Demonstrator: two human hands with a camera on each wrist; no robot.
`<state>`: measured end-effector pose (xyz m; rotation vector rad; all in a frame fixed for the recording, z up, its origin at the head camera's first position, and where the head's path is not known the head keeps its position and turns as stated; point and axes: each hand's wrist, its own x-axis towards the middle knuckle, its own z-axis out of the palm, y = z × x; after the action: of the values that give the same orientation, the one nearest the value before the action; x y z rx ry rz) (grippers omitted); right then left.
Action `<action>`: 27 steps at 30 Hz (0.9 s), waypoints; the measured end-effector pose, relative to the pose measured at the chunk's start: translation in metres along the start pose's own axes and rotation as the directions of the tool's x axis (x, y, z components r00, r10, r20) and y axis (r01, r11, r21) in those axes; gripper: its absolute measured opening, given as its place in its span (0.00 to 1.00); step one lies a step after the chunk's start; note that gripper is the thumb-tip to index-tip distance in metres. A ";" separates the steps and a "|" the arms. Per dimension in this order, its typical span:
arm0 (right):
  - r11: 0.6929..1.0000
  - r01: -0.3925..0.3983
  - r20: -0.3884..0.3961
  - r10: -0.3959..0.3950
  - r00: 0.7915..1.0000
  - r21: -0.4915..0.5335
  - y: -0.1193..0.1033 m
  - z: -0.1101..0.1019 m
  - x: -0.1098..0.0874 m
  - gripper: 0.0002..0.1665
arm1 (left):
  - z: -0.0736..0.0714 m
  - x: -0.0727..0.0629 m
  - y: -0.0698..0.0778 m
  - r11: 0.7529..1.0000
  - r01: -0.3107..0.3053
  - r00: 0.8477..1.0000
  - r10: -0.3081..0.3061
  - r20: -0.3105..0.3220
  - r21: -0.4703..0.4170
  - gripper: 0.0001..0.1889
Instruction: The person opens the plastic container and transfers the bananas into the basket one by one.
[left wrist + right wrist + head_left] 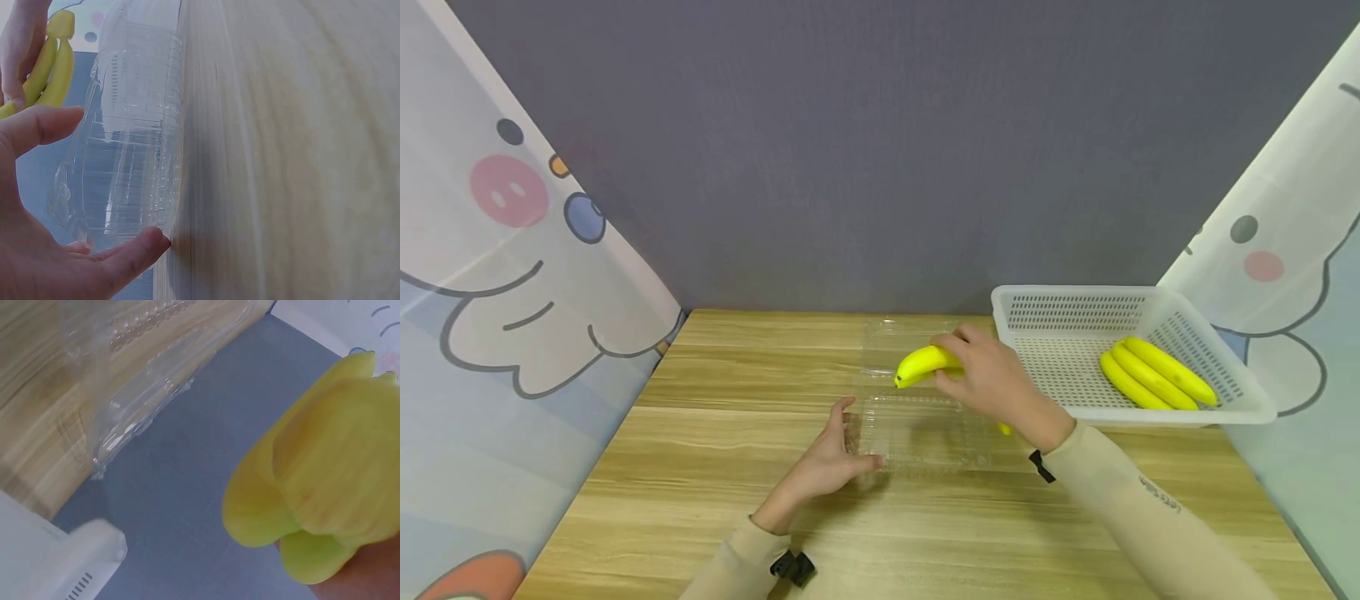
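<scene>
My right hand (992, 379) grips a small bunch of yellow bananas (922, 364) above an open clear plastic clamshell box (917, 433). In the left wrist view, two bananas (57, 75) joined at the stem end show beside that hand. The stem end fills much of the right wrist view. At the box's left end my left hand (826, 458) is spread around the near corner, thumb along the front edge. Its fingertips (150, 240) lie low against the box end, near the tabletop. The box's lid (887, 342) is folded back toward the wall.
To the right, a white perforated plastic basket (1026, 412) holds more bananas (1150, 375) at its right end. Everything stands on a wood-grain table (722, 383). A dark grey wall (850, 167) rises behind it, with cartoon-printed panels (460, 250) at both sides.
</scene>
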<state>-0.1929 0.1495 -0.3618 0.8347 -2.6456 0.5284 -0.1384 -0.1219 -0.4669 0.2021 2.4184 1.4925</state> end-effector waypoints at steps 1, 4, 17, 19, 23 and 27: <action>1.000 0.001 0.003 -0.001 1.000 -0.006 0.001 -0.001 0.000 0.23 | 0.000 0.000 0.000 1.000 -0.001 1.000 0.001 0.000 -0.001 0.59; 1.000 -0.004 0.017 0.005 1.000 -0.019 0.004 -0.004 0.000 0.23 | 0.000 0.000 0.000 1.000 -0.003 1.000 0.003 0.002 -0.005 0.59; 0.998 -0.010 0.015 0.011 1.000 -0.055 0.019 -0.014 -0.002 0.22 | 0.000 0.000 0.000 1.000 0.001 1.000 -0.001 0.004 -0.005 0.59; 0.998 -0.010 0.014 0.011 1.000 -0.062 0.022 -0.015 -0.002 0.21 | 0.000 0.000 0.000 1.000 -0.002 1.000 0.002 0.005 -0.004 0.59; 0.997 -0.006 0.003 0.007 1.000 -0.077 0.029 -0.018 -0.004 0.21 | 0.000 0.000 0.000 1.000 -0.001 1.000 0.001 0.010 -0.011 0.59; 0.996 -0.007 0.009 0.008 1.000 -0.086 0.035 -0.020 -0.006 0.21 | 0.000 -0.001 0.000 0.999 0.008 1.000 -0.007 0.016 -0.034 0.60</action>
<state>-0.2057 0.1881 -0.3553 0.8032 -2.6600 0.4104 -0.1376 -0.1222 -0.4663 0.1971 2.3771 1.5218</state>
